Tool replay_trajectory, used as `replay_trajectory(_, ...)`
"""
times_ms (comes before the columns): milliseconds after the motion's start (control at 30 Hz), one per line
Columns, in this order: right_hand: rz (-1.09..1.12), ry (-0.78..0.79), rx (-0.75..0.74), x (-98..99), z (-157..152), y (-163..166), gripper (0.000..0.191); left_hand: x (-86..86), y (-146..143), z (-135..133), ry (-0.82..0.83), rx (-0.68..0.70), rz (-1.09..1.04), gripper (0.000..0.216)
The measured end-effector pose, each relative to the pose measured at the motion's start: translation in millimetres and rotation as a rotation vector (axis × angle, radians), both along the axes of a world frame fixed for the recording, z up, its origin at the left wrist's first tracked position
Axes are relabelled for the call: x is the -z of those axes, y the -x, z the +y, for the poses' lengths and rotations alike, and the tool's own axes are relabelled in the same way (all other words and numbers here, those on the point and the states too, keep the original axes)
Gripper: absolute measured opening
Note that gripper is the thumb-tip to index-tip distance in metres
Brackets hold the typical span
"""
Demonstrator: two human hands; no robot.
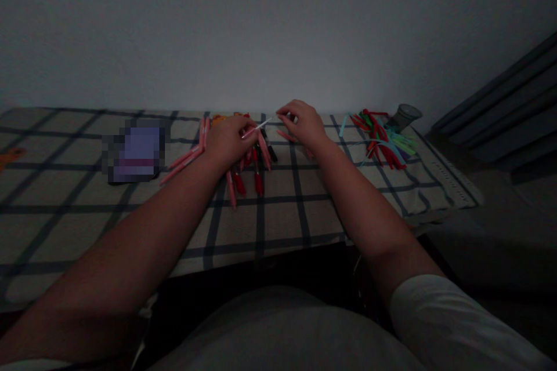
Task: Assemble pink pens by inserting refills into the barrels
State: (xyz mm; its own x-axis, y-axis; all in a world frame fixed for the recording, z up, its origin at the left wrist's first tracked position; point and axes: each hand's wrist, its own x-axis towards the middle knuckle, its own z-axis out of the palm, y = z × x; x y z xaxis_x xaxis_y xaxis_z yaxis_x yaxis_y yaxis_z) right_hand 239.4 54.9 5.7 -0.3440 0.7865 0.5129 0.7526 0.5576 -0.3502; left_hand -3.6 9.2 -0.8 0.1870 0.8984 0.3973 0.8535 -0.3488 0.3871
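Note:
My left hand (pixel 230 138) is closed on a pink pen (pixel 249 133), from which a thin white piece like a refill (pixel 263 123) sticks out toward the right. Facing its tip, with a small gap between, my right hand (pixel 304 120) has thumb and forefinger brought together; what they hold, if anything, is too small to make out. Beneath and around the left hand lie several pink pens (pixel 185 163), red pens (pixel 258 181) and black pens (pixel 270 149). A pink piece (pixel 286 136) rests below the right fingers.
A checked cloth (pixel 278 208) covers the table against a wall. On the left lies a blurred-out purple object (pixel 138 151). Red strips (pixel 385 151) and green strips (pixel 404 144) are heaped at right, beside a tilted dark clear cup (pixel 407 116). Something orange (pixel 11 156) sits far left.

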Motion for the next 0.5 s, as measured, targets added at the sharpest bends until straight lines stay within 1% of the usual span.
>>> replay_trajectory(133, -0.008, 0.037, 0.054, -1.4, -1.3, -0.2, 0.024, 0.7, 0.1, -0.1, 0.001, 0.000, 0.001, 0.037)
replay_trajectory(267, -0.049, 0.072, 0.090, 2.0, 1.7, -1.6, 0.025, 1.5, 0.2, 0.1, 0.010, -0.004, -0.015, 0.036)
replay_trajectory(367, -0.097, 0.097, 0.068, 4.8, 3.4, -2.1, 0.025, 2.0, 0.6, 0.4, 0.005, 0.002, -0.010, 0.036)
replay_trajectory(500, -0.149, 0.173, 0.048, 4.2, 1.0, 0.3, 0.026, 1.8, 0.6, 0.1, 0.002, 0.000, -0.014, 0.038)
